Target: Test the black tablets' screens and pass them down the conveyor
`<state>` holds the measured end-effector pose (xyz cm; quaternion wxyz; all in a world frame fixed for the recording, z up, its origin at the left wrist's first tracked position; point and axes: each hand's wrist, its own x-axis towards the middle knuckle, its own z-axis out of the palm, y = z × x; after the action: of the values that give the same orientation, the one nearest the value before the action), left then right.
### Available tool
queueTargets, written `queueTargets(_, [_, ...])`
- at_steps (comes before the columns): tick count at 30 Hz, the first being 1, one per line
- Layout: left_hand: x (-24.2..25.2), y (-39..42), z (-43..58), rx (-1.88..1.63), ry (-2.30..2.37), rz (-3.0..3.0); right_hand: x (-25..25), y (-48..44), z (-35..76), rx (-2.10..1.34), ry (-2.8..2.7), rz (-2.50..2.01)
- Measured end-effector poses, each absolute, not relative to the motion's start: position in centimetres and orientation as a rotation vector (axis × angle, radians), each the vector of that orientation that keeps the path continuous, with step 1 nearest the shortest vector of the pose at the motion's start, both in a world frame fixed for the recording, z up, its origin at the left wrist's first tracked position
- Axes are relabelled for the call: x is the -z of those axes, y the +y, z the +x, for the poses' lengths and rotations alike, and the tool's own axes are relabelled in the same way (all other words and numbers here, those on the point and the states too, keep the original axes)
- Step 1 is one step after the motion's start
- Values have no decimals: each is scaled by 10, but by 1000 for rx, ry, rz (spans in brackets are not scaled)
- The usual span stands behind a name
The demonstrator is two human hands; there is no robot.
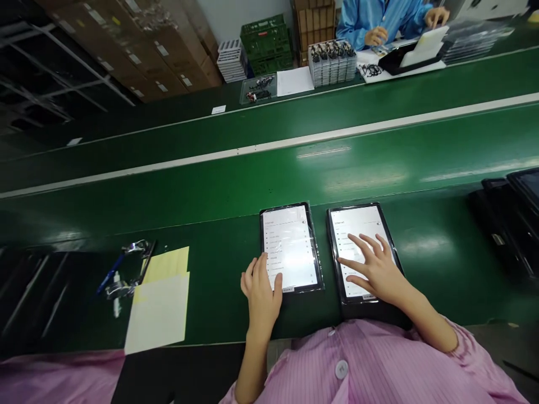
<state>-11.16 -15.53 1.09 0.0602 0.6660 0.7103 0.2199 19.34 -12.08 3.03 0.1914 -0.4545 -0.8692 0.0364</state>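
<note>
Two tablets lie side by side on the green bench, both lit with a white settings list headed "Internet". My left hand [261, 289] rests at the lower left edge of the left tablet [290, 241], thumb and fingers apart, holding nothing. That tablet seems to have clear film around its edge. Over the right tablet [357, 216] my right hand [374, 266] is spread, with a fingertip at the left part of the list. Whether that fingertip touches the glass I cannot tell. The hand hides much of the right screen.
Yellow and white paper sheets [160, 308], a blue pen [110, 275] and clipboards lie left. Dark tablets [505, 224] are stacked at the right edge. Across the green conveyor [202, 193], a person in blue [374, 25] works beside trays of cables [332, 64]. A pink sleeve shows lower left.
</note>
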Motion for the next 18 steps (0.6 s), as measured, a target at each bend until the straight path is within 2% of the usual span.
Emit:
queueTargets(3, [-6,-169,-107,-657,2025,2184,-30,-129,217,-120,-2340,-1354])
queueTargets(6, [-3,-178,-113,-879,1920,2257,-33,-138,245,-36,-2237,-1401])
queueTargets(11, [13,-171,-127,-1223,1915,1998,-31,-145,254,-12,-2259,-1408])
queueTargets(18, [28,-168,-130,-1279,1848,1777,-31,-144,223,-89,-2411,-1300])
